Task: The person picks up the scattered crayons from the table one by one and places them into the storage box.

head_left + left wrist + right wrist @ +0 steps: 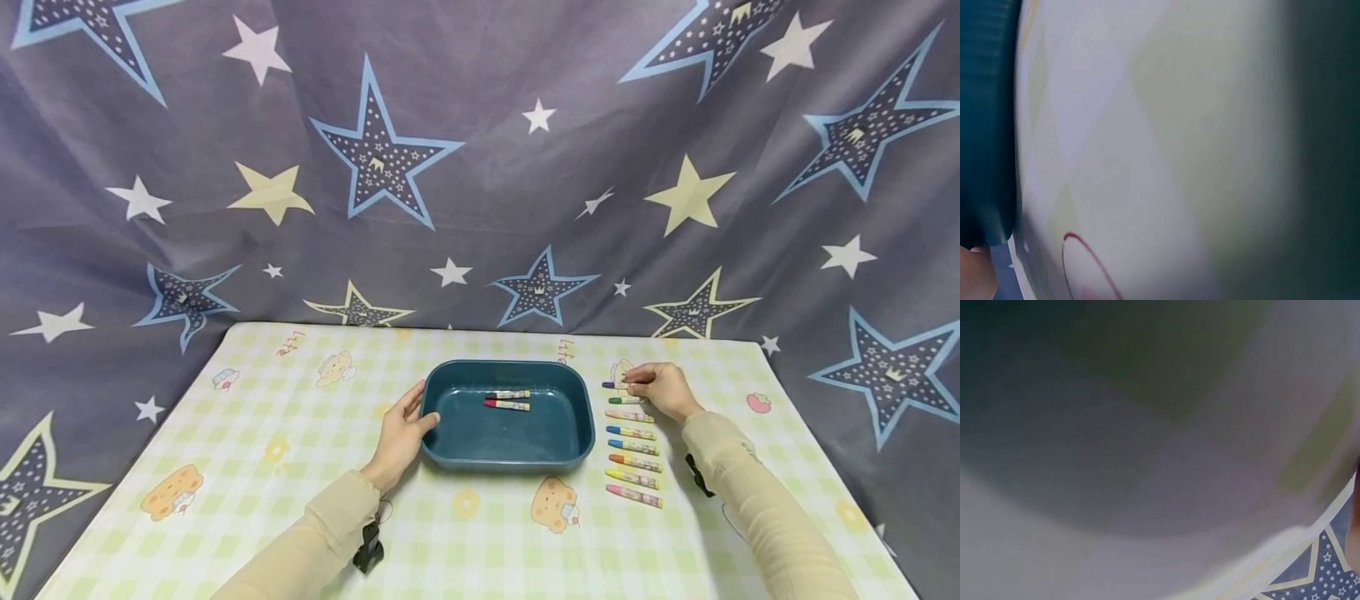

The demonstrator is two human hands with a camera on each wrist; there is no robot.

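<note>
Near the middle of the checked tablecloth [187, 417], holds a teal tray [502, 437] by its left wall with the left hand [399, 437], thumb over the rim, fingers along the outside. On the tray's floor: two crayons side by side, a black-tipped crayon [513, 394] and a crimson-tipped crayon [510, 405], both pointing left. Just beyond the tray's right wall, pinches the right end of a dark-blue crayon [611, 385] between thumb and fingertips of the right hand [670, 390]; cannot tell whether lifted off the cloth. Below it in a column, tips leftward: green crayon [624, 401], partly covered by that hand, then pale-pink crayon [628, 416], two blue crayons [632, 432], orange crayon [634, 462], yellow crayon [632, 478] and pink crayon [633, 496]. Between the column and the tray's inside, only the right wall in the way. Behind everything, a star-patterned curtain [480, 200]
</note>
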